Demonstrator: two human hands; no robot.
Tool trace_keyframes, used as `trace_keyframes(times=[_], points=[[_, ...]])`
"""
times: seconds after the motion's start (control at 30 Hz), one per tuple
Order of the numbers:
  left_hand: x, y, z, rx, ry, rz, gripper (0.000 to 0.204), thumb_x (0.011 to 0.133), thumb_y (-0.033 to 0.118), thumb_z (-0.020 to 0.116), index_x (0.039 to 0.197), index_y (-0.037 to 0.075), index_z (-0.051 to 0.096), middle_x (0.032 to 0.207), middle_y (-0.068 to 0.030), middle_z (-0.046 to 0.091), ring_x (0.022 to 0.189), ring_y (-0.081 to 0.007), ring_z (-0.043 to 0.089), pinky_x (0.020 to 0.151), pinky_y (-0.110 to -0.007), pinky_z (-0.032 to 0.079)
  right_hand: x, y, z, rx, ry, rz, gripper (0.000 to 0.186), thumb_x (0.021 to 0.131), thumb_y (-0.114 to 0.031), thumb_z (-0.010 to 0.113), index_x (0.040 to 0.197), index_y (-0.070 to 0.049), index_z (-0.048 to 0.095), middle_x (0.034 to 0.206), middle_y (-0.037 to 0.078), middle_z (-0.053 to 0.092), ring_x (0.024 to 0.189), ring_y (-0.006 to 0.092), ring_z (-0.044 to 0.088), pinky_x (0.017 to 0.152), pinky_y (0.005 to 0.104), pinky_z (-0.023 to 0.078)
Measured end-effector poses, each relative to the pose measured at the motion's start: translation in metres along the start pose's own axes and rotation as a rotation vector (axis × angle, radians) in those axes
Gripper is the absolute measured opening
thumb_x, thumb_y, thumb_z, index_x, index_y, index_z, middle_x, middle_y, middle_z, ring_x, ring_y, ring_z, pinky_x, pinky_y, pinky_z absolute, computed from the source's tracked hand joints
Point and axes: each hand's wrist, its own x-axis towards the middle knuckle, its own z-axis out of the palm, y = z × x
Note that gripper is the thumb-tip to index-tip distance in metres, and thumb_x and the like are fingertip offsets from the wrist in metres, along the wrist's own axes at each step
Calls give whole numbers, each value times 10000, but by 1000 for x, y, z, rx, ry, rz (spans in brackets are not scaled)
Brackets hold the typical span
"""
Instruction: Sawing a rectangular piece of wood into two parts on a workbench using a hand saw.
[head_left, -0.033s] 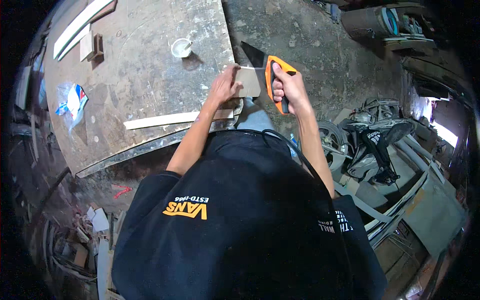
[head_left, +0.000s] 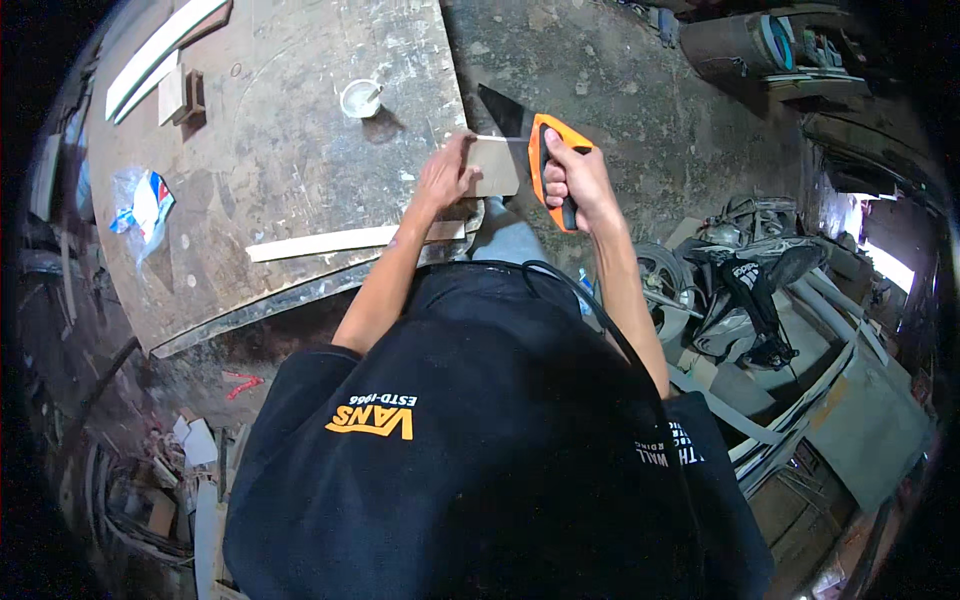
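Observation:
My right hand (head_left: 580, 182) is wrapped around the orange and black handle of a handsaw (head_left: 505, 112). Its dark blade points away and to the left, next to the far right edge of a small pale board (head_left: 495, 165). Whether the teeth are in the board, I cannot tell. That board sticks out past the right edge of the worktable (head_left: 300, 150). My left hand (head_left: 445, 178) grips its left part, thumb and fingers closed on it at the table's edge. A long white strip (head_left: 340, 241) lies under my left forearm along the near side of the table.
A white cup (head_left: 360, 99) with a stick in it stands on the table. Farther left are a plastic bag (head_left: 145, 208), small wood blocks (head_left: 175, 95) and white curved strips (head_left: 165, 45). Red pliers (head_left: 242, 383) lie on the floor. Clutter and a dark bag (head_left: 750, 300) fill the right side.
The saw has shifted very slightly to the left and toward me. My left hand keeps its place on the board.

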Motion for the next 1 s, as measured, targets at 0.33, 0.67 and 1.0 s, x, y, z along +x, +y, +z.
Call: trace_keyframes(times=[0.33,0.67,1.0], points=[[4,-2,-31,176,-143,-253,692,589,305,874,1185,96,591,929,-191,707,935,-418,665,796,-517,515,-30,42,13,-85,12,-61,364,964,-363,656,769,-102,492,552,-59,416,409,39,372,371,237,319],[-9,4,-27,-52,-112,-64,506,680,129,803,1142,44,613,917,-226,666,921,-422,650,774,-486,510,-33,-6,16,-18,5,36,361,988,-331,619,729,-148,448,550,-80,381,408,29,351,374,221,299],[-5,4,-24,-53,79,57,416,762,87,756,1151,25,625,1013,-229,669,957,-417,652,798,-432,524,-33,77,5,68,16,-271,297,969,-219,651,753,-71,512,582,-44,442,442,42,398,397,214,321]])
